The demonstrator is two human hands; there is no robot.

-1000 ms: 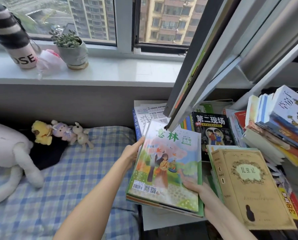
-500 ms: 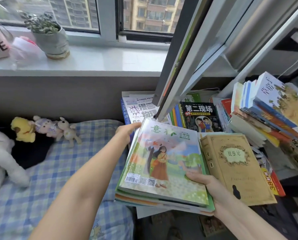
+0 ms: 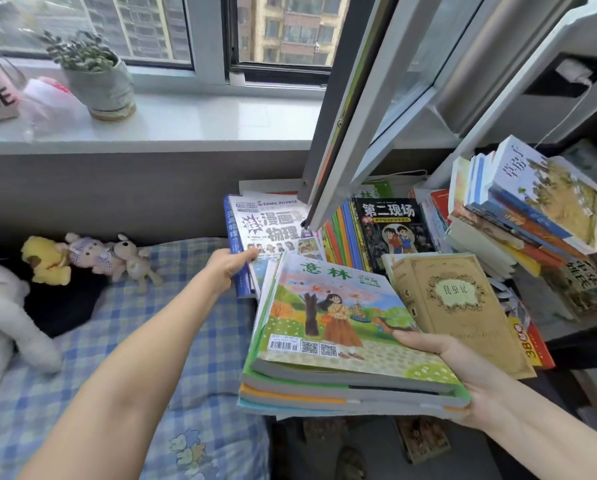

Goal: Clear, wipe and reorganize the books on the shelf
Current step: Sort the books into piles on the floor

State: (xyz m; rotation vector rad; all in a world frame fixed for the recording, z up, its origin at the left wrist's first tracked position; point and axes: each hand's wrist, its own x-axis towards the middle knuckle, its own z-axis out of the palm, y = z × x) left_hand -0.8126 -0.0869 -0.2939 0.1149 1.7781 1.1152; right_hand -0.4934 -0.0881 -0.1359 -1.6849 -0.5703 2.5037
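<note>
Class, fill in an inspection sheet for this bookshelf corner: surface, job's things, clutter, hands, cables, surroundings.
Surface: shelf buried under books.
Job's things: magazine stack held up; comic physics book, tan hardback loose.
Clutter: leaning book pile, right; plush toys on bed.
Hands: left hand grips comic physics book's edge; right hand holds magazine stack's corner.
Cables: thin cable hanging from white plug.
Surroundings: potted plant on windowsill.

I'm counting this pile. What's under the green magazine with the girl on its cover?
Several more magazines lie stacked under the green magazine, showing grey, orange and teal edges. Their covers are hidden, so titles can't be read. The right hand grips the stack's corner.
</note>
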